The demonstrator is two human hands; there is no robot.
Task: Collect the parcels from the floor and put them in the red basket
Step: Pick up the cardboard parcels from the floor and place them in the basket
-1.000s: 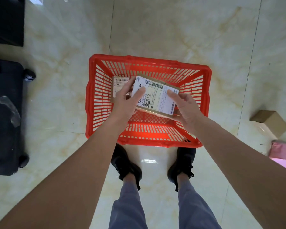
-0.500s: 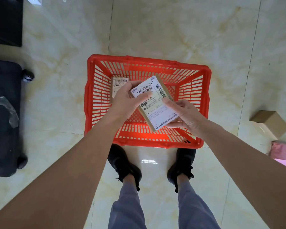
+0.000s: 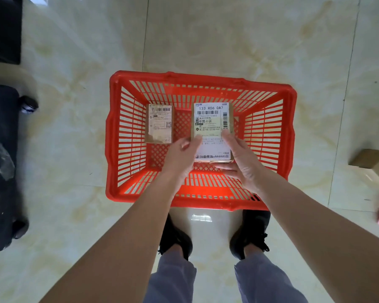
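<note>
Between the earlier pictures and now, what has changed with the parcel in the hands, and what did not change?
The labelled parcel was turned from lying crosswise to lengthwise and lowered into the red basket, right of the smaller parcel. The left hand and right hand still touch its near end, the fingers now looser. The basket, the smaller parcel and the brown box on the floor stayed in place.

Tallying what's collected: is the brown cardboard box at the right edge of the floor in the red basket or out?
Out. The brown cardboard box lies on the tiled floor, apart from the red plastic basket.
</note>
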